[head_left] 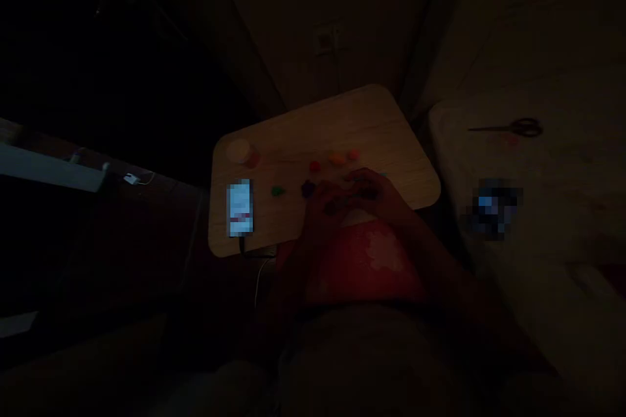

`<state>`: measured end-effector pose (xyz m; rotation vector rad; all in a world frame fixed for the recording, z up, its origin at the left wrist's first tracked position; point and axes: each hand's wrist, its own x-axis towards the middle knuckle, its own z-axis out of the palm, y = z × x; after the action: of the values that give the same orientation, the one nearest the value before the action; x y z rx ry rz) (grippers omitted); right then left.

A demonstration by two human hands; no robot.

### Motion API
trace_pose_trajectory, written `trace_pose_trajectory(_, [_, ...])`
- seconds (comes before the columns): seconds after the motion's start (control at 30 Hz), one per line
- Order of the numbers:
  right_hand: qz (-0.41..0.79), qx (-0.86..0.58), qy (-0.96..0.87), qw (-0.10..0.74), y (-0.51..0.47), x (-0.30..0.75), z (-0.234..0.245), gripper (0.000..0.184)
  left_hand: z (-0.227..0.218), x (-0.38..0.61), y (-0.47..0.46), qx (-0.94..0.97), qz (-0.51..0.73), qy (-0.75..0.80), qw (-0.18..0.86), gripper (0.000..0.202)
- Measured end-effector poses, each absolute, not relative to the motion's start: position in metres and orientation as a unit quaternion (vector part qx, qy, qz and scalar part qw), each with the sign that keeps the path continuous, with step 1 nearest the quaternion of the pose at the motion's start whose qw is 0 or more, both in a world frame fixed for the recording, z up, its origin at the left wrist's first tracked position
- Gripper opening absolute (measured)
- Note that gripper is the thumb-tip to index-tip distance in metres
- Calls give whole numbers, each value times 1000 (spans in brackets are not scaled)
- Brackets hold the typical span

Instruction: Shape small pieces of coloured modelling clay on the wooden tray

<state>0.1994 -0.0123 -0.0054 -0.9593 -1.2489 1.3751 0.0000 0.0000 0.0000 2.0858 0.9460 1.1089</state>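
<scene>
The light is very dim. My left hand (327, 203) and my right hand (376, 190) are close together over the front edge of a small wooden table (293, 130). Both have their fingers bent inward, and what lies between them is too dark to name. Just left of my left hand is a dark purple lump (308, 188). Beyond my hands lie a red lump (314, 167), an orange lump (337, 158) and a pinkish-red lump (353, 154). Farther left rests a green lump (278, 191).
A lit phone (240, 208) lies at the table's left side, below a pale-lidded tub (239, 152). Scissors (525, 128) and a blurred-out object (495, 208) lie on a pale surface to the right. A wall socket (327, 40) is behind the table.
</scene>
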Motion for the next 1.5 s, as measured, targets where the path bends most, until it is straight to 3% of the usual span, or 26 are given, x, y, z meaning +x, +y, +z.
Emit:
trace_pose_trajectory(0.63, [583,-415,-493,496,-13,200,-5,62,0,1,-2,774,425,369,290,16])
trace_pose_trajectory(1.5, [577,-411,-487,511,-13,200,-4,51,-1,2,-2,769,433,367,294,18])
